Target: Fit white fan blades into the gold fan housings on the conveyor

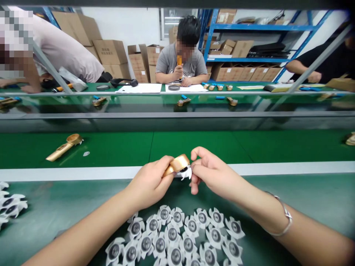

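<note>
My left hand (151, 181) is wrapped round the handle of a gold handheld fan body (179, 162), held above the near edge of the green belt. A white fan blade (186, 173) sits at the open underside of its round head, with a dark part between them. My right hand (206, 170) has curled fingers, and its thumb and fingertips are at the blade's right edge. The contact point is partly hidden. Below my hands, many loose white fan blades (172, 233) with grey hubs lie spread on the green worktop (69, 207).
Another gold fan body (62, 147) and a small white piece (86, 153) lie on the belt at left. More blades (11, 205) are at the left edge. Across a second belt with gold parts, a seated person (181, 55) holds an orange tool. Two other people are at the sides.
</note>
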The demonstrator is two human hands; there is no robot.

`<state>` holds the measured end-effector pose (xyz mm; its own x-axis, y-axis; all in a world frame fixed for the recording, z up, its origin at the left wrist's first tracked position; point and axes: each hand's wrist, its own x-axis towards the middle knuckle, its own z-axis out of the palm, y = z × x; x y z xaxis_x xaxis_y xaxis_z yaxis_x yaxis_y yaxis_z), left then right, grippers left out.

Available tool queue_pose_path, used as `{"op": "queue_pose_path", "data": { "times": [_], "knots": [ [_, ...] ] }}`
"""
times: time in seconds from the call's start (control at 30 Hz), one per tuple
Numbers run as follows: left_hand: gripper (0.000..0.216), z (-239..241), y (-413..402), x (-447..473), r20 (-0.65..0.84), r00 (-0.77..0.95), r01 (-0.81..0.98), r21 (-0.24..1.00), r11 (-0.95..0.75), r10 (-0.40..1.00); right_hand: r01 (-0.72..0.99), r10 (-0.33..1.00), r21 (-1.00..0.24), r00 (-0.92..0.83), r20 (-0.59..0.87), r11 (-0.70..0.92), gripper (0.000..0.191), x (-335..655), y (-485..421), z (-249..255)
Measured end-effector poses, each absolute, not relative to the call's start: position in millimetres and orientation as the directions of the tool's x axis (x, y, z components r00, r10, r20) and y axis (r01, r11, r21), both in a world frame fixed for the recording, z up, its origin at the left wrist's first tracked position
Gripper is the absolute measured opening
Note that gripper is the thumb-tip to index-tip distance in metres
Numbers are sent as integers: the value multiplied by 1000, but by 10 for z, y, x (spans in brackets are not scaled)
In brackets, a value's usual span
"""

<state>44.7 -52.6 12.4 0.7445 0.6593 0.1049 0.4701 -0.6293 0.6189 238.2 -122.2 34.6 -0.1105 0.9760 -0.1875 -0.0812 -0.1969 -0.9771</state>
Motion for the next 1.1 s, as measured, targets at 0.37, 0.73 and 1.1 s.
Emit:
{"op": "queue_pose_path", "data": {
  "times": [0.37,0.73,1.1],
  "knots": [
    [18,62,-512,418,270,783,470,332,-818,560,-335,933,-871,-160,-323,-359,31,2383,-1200,337],
    [11,53,-574,436,432,776,437,156,-886,459,-356,974,-909,-138,-180,-218,31,2345,-1249,365],
    [20,106,-315,357,226,733,562,331,-758,642,-223,982,-960,-126,-142,-168,22,2449,-1115,146]
  ]
}}
